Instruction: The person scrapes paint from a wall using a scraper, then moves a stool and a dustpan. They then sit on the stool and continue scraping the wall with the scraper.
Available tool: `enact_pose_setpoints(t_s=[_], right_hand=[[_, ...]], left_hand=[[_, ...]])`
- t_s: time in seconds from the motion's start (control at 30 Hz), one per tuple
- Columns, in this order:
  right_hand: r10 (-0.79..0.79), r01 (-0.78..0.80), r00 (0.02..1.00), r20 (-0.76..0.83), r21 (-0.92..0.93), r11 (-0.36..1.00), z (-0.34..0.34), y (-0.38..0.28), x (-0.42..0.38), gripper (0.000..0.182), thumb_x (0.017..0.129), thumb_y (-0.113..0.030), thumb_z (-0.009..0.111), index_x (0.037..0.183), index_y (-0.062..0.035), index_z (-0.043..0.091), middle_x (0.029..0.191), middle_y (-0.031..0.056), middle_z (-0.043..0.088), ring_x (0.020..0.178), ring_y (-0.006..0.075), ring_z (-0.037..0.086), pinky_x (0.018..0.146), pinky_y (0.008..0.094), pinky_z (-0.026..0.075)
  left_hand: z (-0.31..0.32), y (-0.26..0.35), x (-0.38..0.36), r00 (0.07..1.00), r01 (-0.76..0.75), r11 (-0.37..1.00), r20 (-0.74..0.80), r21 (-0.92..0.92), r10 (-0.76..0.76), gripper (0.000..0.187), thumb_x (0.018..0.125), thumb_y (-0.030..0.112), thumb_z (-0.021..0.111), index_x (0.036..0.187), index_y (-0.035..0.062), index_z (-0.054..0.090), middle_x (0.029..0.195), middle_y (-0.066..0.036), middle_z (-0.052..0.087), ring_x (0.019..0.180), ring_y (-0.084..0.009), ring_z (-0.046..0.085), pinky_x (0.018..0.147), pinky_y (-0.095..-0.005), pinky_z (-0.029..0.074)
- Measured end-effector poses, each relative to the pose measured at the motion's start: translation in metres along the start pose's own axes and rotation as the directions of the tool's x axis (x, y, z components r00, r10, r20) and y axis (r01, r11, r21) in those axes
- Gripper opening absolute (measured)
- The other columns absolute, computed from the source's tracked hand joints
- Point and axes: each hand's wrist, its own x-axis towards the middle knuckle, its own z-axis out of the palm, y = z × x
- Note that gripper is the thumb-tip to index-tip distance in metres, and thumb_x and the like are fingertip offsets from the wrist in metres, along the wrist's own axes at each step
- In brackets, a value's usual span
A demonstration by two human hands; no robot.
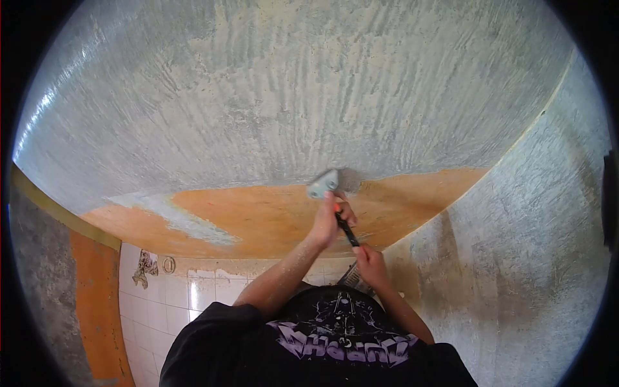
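The left hand (332, 218) is closed around the scraper (324, 186) just below its pale head, which lies against the wall (296, 116) where grey meets orange; its working edge is hard to make out. The right hand (369, 263) is wrapped round the black handle's (349, 233) lower end, hiding it, while a ribbed object (351, 276), unidentifiable, is partly covered by the shirt (322, 342).
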Motion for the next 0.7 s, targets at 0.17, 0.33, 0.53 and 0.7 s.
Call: enact_pose_setpoints(t_s=[0.17,0.33,0.53,0.7], right_hand=[[0.058,-0.097,0.985,0.164,0.237,0.967,-0.005,-0.021,0.004,0.028,0.103,-0.031,0.052,0.091,-0.0060,0.058,0.060,-0.0020,0.047,0.054,0.0075,0.045,0.051,0.0243,0.037],[0.185,-0.356,0.912,0.366,0.482,0.801,-0.034,0.005,-0.014,0.028,0.104,-0.032,0.050,0.109,-0.0055,0.055,0.063,0.0012,0.049,0.048,0.0091,0.046,0.045,0.0253,0.038],[0.202,-0.434,0.869,0.452,0.499,0.750,-0.033,0.009,-0.023,0.032,0.104,-0.036,0.048,0.105,-0.0047,0.056,0.063,0.0000,0.048,0.046,0.0082,0.045,0.044,0.0249,0.037],[0.120,-0.214,0.965,0.231,0.441,0.872,-0.012,0.038,-0.019,0.034,0.105,-0.037,0.046,0.094,-0.0062,0.056,0.059,-0.0019,0.045,0.046,0.0070,0.041,0.043,0.0238,0.034]], left_hand=[[-0.003,0.030,-0.004,1.000,0.003,0.999,-0.005,0.048,-0.003,0.058,0.100,0.066,0.030,0.109,0.0098,0.043,0.067,-0.003,0.040,0.063,-0.0189,0.045,0.075,-0.0384,0.046],[0.004,0.017,-0.005,0.967,0.240,0.960,0.118,-0.142,-0.224,0.056,0.100,0.064,0.030,0.107,0.0099,0.044,0.073,-0.003,0.041,0.069,-0.0196,0.046,0.079,-0.0417,0.048],[0.011,-0.001,0.001,0.944,0.320,0.946,0.107,-0.047,-0.313,0.048,0.103,0.059,0.033,0.111,0.0124,0.041,0.075,-0.003,0.041,0.071,-0.0199,0.048,0.078,-0.0399,0.048],[0.011,0.009,-0.001,0.960,0.268,0.957,0.115,-0.106,-0.256,0.048,0.102,0.059,0.034,0.110,0.0119,0.040,0.075,-0.003,0.044,0.071,-0.0194,0.052,0.074,-0.0379,0.049]])
